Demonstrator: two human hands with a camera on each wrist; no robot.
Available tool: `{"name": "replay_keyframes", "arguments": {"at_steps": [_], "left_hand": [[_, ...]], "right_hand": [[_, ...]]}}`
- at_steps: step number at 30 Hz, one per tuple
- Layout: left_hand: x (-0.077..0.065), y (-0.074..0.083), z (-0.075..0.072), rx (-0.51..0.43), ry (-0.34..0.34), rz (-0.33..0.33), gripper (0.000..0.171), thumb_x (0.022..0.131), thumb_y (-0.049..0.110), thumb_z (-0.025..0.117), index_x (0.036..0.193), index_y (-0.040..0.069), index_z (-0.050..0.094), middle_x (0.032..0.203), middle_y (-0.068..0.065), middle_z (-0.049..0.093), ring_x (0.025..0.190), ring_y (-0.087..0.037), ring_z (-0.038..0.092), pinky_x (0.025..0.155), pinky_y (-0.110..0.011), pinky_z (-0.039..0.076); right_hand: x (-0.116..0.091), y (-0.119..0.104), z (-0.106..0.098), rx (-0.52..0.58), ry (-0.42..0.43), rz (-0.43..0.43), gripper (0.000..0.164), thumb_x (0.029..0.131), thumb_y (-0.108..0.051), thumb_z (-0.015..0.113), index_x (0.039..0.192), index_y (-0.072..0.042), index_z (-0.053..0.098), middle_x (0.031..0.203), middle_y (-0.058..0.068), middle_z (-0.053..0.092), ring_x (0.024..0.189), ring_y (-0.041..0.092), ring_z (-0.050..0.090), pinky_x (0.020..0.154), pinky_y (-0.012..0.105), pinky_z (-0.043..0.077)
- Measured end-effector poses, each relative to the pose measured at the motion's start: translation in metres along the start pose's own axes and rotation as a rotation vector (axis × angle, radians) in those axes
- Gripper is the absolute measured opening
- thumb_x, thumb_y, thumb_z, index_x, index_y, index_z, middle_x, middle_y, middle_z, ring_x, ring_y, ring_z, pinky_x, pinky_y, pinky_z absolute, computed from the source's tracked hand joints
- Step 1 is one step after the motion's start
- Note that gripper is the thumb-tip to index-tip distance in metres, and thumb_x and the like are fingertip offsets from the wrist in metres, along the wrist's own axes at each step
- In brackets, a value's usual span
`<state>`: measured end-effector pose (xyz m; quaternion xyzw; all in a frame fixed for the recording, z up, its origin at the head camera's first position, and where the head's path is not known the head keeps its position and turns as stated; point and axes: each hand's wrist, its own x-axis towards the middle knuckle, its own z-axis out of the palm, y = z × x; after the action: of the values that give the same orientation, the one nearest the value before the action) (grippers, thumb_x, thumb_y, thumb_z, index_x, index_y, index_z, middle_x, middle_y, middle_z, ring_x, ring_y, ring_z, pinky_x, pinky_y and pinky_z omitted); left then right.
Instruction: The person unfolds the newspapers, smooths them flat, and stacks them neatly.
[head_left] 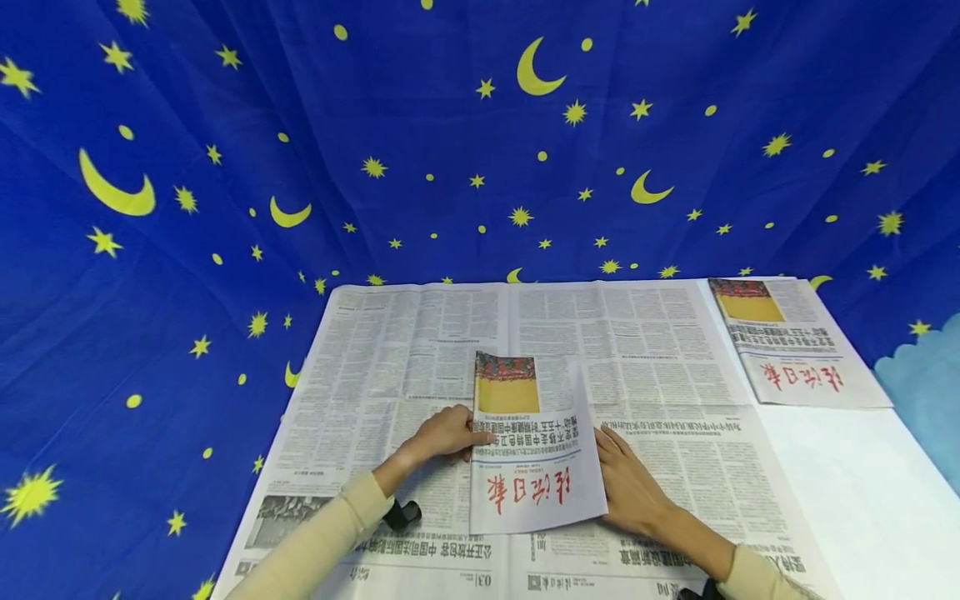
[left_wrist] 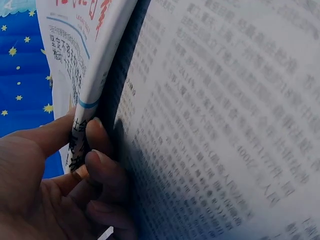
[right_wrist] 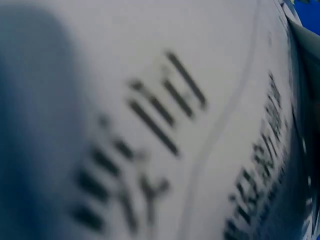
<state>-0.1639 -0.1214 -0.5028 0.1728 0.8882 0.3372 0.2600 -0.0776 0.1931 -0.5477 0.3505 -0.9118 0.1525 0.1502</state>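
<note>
A folded newspaper (head_left: 540, 500) with a red masthead and a yellow picture is held slightly raised over a spread-out newspaper sheet (head_left: 435, 333). My left hand (head_left: 446, 433) pinches its left edge, the thumb on top and the other fingers beneath. In the left wrist view, the fingers (left_wrist: 102, 167) curl beside the folded edge (left_wrist: 92, 90). At the opposite edge, my right hand (head_left: 633, 487) touches the folded newspaper with fairly straight fingers; its thumb is hidden. Blurred newsprint (right_wrist: 165, 100) fills the right wrist view, with no clear sight of the hand.
Another folded newspaper (head_left: 802, 350) with the same front page lies at the back right of the white table (head_left: 825, 475). A blue cloth (head_left: 450, 108) with yellow moons and stars hangs behind and to the left.
</note>
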Motion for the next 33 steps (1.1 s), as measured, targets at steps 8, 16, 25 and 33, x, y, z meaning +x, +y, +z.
{"name": "replay_keyframes", "arguments": {"at_steps": [8, 16, 25, 33], "left_hand": [[0.01, 0.003, -0.013, 0.168, 0.106, -0.056, 0.054, 0.092, 0.046, 0.064, 0.051, 0.02, 0.04, 0.043, 0.008, 0.03, 0.039, -0.008, 0.025, 0.038, -0.023, 0.02], [0.047, 0.004, -0.036, 0.261, 0.208, -0.067, 0.036, 0.095, 0.039, 0.063, 0.072, 0.012, 0.057, 0.054, 0.003, 0.044, 0.045, -0.01, 0.034, 0.042, -0.025, 0.027], [0.089, 0.004, -0.051, 0.324, 0.24, -0.061, 0.061, 0.095, 0.036, 0.064, 0.146, 0.014, 0.04, 0.088, -0.008, 0.067, 0.064, -0.022, 0.06, 0.054, -0.035, 0.042], [0.097, 0.007, -0.06, 0.19, 0.182, -0.039, 0.019, 0.094, 0.027, 0.066, 0.105, 0.012, 0.062, 0.084, -0.007, 0.07, 0.067, -0.02, 0.06, 0.066, -0.037, 0.045]], "right_hand": [[-0.001, 0.004, -0.003, 0.0, -0.06, -0.05, 0.055, 0.078, -0.038, 0.071, 0.125, -0.01, 0.066, 0.138, 0.013, 0.057, 0.132, 0.032, 0.049, 0.108, 0.053, 0.03], [0.0, 0.003, -0.002, 0.014, -0.068, -0.039, 0.053, 0.076, -0.035, 0.073, 0.123, -0.011, 0.068, 0.137, 0.011, 0.059, 0.132, 0.032, 0.049, 0.109, 0.053, 0.03], [0.0, -0.001, 0.001, 0.016, -0.085, -0.028, 0.056, 0.076, -0.037, 0.073, 0.126, -0.011, 0.066, 0.139, 0.013, 0.056, 0.134, 0.033, 0.048, 0.11, 0.054, 0.029], [0.0, -0.002, -0.003, 0.009, -0.128, 0.026, 0.064, 0.08, -0.039, 0.071, 0.134, -0.007, 0.059, 0.145, 0.014, 0.051, 0.137, 0.032, 0.044, 0.113, 0.053, 0.027]]}}
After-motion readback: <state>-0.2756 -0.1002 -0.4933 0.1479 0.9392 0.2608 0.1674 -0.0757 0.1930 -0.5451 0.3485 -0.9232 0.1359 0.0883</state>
